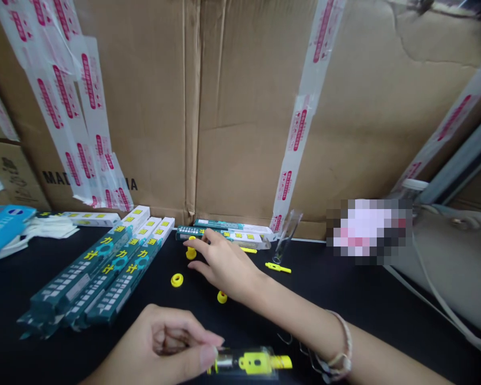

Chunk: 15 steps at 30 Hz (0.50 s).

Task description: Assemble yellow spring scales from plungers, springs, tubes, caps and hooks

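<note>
Between the thumb and fingers of my left hand (172, 342) is the end of a clear tube (270, 353), held low and nearly level. Inside it show a silvery coil, probably a spring, and a yellow slotted strip that sticks out at the right end. My right hand (220, 262) reaches over the black table, thumb and forefinger apart around an upright yellow cap (191, 252); a firm grip on it does not show. Nearby lie a yellow ring-shaped cap (177, 280) and another small yellow cap (222, 297), just below the right hand.
Several long green-and-white boxes (116, 267) lie at the left, more (240, 235) at the back. A clear tube (287, 238) leans near a yellow strip (278, 268). A blue packet (8, 227) is far left. A large cardboard box (244, 117) walls the back.
</note>
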Each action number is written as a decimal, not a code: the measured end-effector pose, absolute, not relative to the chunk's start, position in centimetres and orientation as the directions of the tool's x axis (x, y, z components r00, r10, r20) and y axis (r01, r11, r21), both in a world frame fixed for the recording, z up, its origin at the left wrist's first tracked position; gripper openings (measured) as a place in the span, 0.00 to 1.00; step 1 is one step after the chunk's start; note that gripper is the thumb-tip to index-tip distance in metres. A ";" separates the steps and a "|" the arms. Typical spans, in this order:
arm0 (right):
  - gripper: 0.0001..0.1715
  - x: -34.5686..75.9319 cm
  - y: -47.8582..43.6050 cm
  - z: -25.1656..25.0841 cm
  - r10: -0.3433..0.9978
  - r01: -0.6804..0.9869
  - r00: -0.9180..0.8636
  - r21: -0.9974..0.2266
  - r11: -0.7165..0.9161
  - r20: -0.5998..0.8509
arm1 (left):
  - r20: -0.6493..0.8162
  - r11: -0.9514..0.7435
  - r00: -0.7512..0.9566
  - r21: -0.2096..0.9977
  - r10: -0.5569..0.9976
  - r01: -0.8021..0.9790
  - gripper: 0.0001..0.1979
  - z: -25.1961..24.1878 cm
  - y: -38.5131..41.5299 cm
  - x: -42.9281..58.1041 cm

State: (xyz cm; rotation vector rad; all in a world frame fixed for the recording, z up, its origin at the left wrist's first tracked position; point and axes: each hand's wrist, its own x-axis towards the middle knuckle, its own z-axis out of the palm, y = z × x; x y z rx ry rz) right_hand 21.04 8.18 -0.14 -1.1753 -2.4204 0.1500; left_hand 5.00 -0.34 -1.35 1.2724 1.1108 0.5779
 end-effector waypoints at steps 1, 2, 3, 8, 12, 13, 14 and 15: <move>0.24 21.0 8.5 -0.5 0.771 0.721 -0.540 -0.287 0.630 0.337 | -0.328 0.254 0.410 0.940 0.851 0.227 0.21 -1.4 -0.3 5.0; 0.24 21.1 8.7 -0.9 0.775 0.721 -0.535 -0.296 0.627 0.337 | -0.326 0.247 0.414 0.940 0.850 0.234 0.21 -1.5 -0.3 4.9; 0.22 21.3 8.8 -1.3 0.779 0.719 -0.527 -0.310 0.622 0.340 | -0.323 0.239 0.416 0.941 0.850 0.241 0.21 -1.5 -0.2 4.9; 0.10 23.3 8.2 -1.9 0.790 0.666 -0.471 -0.428 0.610 0.394 | -0.292 0.194 0.407 0.945 0.866 0.265 0.20 -1.8 -0.1 4.8; 0.10 24.9 6.7 -1.2 0.809 0.592 -0.339 -0.560 0.580 0.479 | -0.276 0.186 0.360 0.946 0.891 0.266 0.19 -1.9 0.0 4.8; 0.09 25.3 6.2 -1.0 0.819 0.569 -0.293 -0.599 0.564 0.494 | -0.275 0.188 0.341 0.946 0.899 0.266 0.20 -1.9 0.0 4.9; 0.08 25.6 5.6 -0.9 0.828 0.539 -0.250 -0.638 0.549 0.501 | -0.275 0.192 0.318 0.944 0.907 0.268 0.20 -2.0 0.1 4.9; 0.09 25.9 5.0 -0.9 0.838 0.508 -0.211 -0.676 0.534 0.504 | -0.275 0.194 0.296 0.942 0.915 0.275 0.20 -2.0 0.1 4.9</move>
